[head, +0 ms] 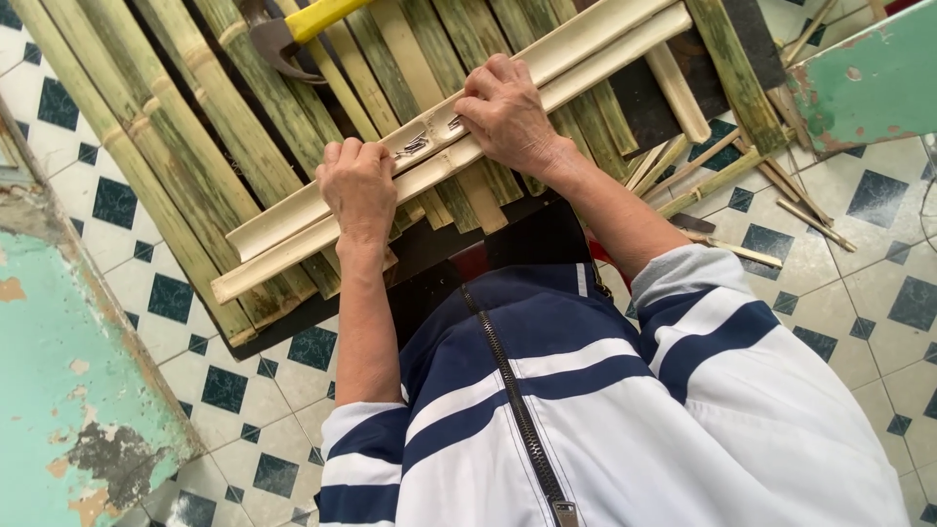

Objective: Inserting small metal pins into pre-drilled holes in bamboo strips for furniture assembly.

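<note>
Two hands pressing on pale bamboo strips

The left hand [358,187] and right hand [508,115], set apart, both close down on two long pale strips [283,229] lying across green bamboo slats [185,117], with thin wire [415,144] between the hands. A yellow-handled hammer [293,29] rests above; offcuts [742,185] litter the tiled floor [878,293].

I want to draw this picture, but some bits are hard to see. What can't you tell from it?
- Head view: the small metal pieces between the left hand and right hand are too small to name.
- The fingertips of both hands curl over the pale bamboo strips, so their grip is hidden.
- The yellow-handled hammer is cut off by the top edge.
- The person's jacket hides their legs.
</note>
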